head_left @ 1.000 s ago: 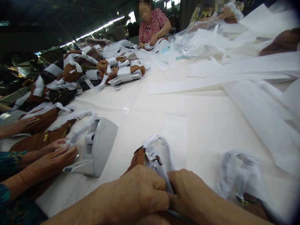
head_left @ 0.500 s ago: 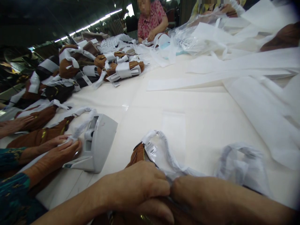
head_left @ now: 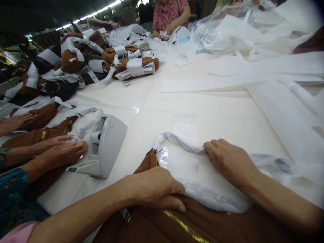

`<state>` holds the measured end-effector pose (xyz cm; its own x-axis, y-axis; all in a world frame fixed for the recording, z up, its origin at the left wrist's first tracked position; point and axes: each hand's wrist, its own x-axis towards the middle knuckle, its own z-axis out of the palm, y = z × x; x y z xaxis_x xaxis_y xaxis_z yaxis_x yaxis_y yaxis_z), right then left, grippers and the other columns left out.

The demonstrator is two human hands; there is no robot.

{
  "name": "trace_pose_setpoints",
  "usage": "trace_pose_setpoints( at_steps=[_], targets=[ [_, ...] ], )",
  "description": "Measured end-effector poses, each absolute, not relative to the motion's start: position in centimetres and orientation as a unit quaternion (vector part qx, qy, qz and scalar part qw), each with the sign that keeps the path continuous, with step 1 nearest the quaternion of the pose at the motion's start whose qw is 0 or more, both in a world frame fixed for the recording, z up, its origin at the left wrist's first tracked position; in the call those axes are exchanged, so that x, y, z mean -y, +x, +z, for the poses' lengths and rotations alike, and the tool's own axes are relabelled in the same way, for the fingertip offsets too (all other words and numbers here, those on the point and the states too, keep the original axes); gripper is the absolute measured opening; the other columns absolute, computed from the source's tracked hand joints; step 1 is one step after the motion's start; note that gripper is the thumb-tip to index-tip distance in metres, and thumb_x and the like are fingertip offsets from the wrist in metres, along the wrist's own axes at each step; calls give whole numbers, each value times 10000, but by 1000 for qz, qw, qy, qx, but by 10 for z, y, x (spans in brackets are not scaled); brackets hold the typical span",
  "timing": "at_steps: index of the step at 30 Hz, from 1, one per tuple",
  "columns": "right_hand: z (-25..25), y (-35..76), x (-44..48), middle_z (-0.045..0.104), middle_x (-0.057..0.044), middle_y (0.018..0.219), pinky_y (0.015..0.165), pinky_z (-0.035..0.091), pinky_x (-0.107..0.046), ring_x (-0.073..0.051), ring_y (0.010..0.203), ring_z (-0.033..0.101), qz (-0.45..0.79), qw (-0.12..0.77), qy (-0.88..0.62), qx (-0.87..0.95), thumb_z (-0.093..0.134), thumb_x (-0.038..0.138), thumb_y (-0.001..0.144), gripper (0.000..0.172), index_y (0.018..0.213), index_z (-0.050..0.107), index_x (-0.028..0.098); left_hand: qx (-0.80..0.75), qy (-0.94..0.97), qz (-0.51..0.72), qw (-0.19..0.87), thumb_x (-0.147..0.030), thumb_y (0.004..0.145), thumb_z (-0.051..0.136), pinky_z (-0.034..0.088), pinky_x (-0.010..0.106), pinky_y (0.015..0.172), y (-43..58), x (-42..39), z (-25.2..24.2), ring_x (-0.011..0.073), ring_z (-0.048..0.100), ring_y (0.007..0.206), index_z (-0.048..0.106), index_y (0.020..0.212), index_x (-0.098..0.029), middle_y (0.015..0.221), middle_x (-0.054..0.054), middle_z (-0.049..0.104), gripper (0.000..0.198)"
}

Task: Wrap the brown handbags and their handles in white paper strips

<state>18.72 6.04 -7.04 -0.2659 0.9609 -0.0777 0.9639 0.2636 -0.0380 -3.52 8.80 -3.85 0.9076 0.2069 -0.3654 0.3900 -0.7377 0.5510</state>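
A brown ribbed handbag point(head_left: 149, 226) with a gold zipper lies at the table's near edge. My left hand point(head_left: 159, 189) is closed on its upper edge, thumb on the near side and the other fingers partly hidden. Clear air-filled plastic packing point(head_left: 215, 195) shows along the bag's far side. The bag's strap point(head_left: 179, 141), wrapped in white paper, arches up from its left end. My right hand point(head_left: 225, 157) grips this strap, and more white wrapping point(head_left: 272, 162) extends to the right behind it. A shiny clear plastic piece point(head_left: 163, 157) hangs by the strap's left end.
A grey tape dispenser point(head_left: 112, 145) stands left, beside a co-worker's hands point(head_left: 63, 148) on another brown bag point(head_left: 32, 135). Several wrapped bags point(head_left: 136, 67) pile up back left. White paper sheets point(head_left: 278, 118) spread right. Another person point(head_left: 169, 17) works across the table.
My right hand has moved away from my left, up and right, pulling the wrapped strap out. The bag's front zipper and the plastic packing have come into view.
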Motion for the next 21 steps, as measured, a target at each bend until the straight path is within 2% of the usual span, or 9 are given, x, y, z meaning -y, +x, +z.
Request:
trace_pose_setpoints(
  at_steps=[3,4,6,8,9,12,14,18,21],
  targets=[
    [-63,188,-54,578,-121,1005,723,394,-385,-264,873,527,-15,-54,589,-807,373,197,863,247,1026,558,183,-164,928,-116,312,-496,845,469,374,221,549,-38,-85,-42,142,561,606,557,724,-192,607,-7,585,339],
    [-60,185,-46,589,-116,986,731,397,-390,-258,851,537,-57,-64,586,-806,371,246,869,255,1031,562,194,-161,932,-102,309,-489,844,477,390,227,589,-39,-83,-43,146,567,652,565,730,-189,663,3,602,333],
    [-55,178,-25,615,-102,852,705,410,-381,-245,764,557,-200,-37,596,-777,340,342,876,295,950,591,206,-164,940,-56,295,-459,829,524,410,265,732,-41,-81,-44,175,564,841,588,753,-182,919,50,621,295],
    [-51,173,-7,619,-83,780,690,419,-356,-231,723,566,-351,5,587,-730,308,395,877,346,845,606,223,-159,945,-6,285,-424,820,556,372,323,866,-43,-78,-44,211,502,1018,600,779,-178,1155,69,544,253],
    [-48,173,-1,622,-68,775,690,423,-334,-219,726,569,-403,17,569,-716,292,407,880,366,799,604,234,-152,946,9,287,-409,828,551,352,338,899,-43,-77,-45,212,487,1041,598,790,-174,1175,64,537,242],
    [-43,181,-1,626,-19,776,656,426,-257,-171,724,570,-496,7,533,-686,250,436,891,425,741,600,249,-116,946,12,302,-391,859,507,380,302,831,-44,-75,-48,165,539,849,571,761,-150,867,35,633,268],
    [-44,190,-11,630,-5,783,640,419,-237,-157,728,569,-539,-2,527,-657,276,400,885,386,787,614,242,-110,946,7,304,-395,855,510,397,284,761,-45,-75,-50,153,538,735,551,714,-144,709,22,612,290],
    [-52,193,-30,630,9,718,593,378,-232,-143,675,556,-514,62,505,-690,459,195,736,164,760,619,216,-128,930,0,344,-357,835,552,409,255,728,-45,-80,-47,145,557,707,553,786,-158,694,13,606,205],
    [-59,177,-32,635,-11,654,536,341,-246,-158,613,563,-411,133,521,-736,492,127,637,153,672,621,201,-161,912,-29,376,-379,824,560,419,241,695,-40,-84,-41,144,581,707,555,907,-184,733,7,616,212]
  ],
)
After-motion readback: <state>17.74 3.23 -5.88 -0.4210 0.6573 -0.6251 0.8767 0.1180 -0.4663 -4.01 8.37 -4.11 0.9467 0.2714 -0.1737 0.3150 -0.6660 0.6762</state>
